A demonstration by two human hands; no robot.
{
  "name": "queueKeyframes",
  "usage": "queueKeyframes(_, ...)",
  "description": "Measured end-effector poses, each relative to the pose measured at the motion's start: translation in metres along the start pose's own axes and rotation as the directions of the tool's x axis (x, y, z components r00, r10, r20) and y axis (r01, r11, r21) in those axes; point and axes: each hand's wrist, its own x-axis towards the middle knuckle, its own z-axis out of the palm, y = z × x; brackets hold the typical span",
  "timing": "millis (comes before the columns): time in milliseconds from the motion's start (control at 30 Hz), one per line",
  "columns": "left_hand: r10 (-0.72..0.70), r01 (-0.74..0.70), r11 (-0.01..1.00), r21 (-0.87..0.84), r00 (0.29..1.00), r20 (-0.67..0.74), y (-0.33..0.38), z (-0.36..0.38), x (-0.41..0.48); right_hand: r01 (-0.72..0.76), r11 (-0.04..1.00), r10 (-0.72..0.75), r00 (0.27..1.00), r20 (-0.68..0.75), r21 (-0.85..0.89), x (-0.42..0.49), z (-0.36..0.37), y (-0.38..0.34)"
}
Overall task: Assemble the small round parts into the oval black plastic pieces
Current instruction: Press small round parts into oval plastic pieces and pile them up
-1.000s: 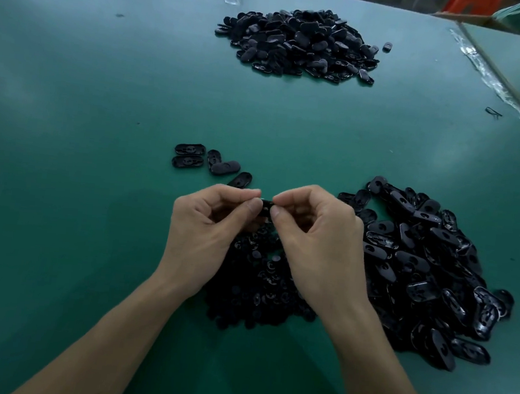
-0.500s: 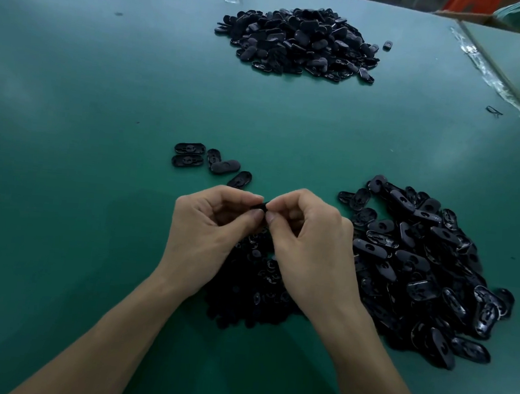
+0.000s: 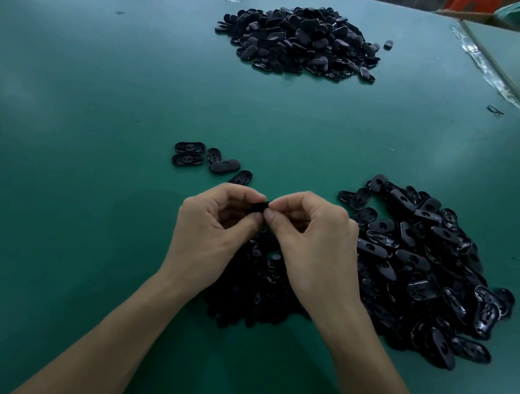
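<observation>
Black plastic: a single piece (image 3: 257,208) is pinched between the left hand (image 3: 214,230) and the right hand (image 3: 314,243) above the green desk (image 3: 95,181).

Both hands are curled, thumb and forefinger tips brought together on the one piece; it is held over the desk, at 12 o'clock of the heap of small round parts (image 3: 253,285); its long axis appears to be laid roughly 9-to-3 o'clock, though most of it is hidden by the fingers; whether a round part is already seated cannot be told; the heap of oval pieces (image 3: 420,269) is spread at 3 o'clock of the right hand, which is judged the nearer for the next pick; a few loose ovals (image 3: 211,160) are laid near the left hand at its 11 o'clock; a larger pile (image 3: 302,42) is set well apart at 12 o'clock.
</observation>
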Motion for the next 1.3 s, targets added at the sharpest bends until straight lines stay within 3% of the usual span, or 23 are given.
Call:
queueKeyframes(467, -0.039, 0.037, 0.996, -0.087, 0.999, -0.024, -0.005, -0.003, 0.003, 0.041, 0.999, -0.043, 0.992, 0.120, 0.017, 0.006, -0.010, 0.006)
queueKeyframes(600, -0.038, 0.041, 0.992, -0.117, 0.999, 0.025, -0.003, -0.003, 0.003, -0.027, 0.991, 0.002, 0.982, 0.187, 0.131, 0.011, -0.011, 0.012)
queueKeyframes(767, -0.042, 0.047, 0.988, -0.150, 0.999, 0.035, 0.001, -0.003, 0.002, 0.006, 0.980, -0.047, 0.979, 0.198, 0.201, 0.013, -0.017, 0.016)
queueKeyframes(1300, -0.071, 0.077, 0.987, -0.138, 0.996, 0.049, 0.001, -0.001, 0.000, 0.062, 0.992, -0.083, 0.978, 0.191, 0.113, 0.013, -0.021, 0.015)
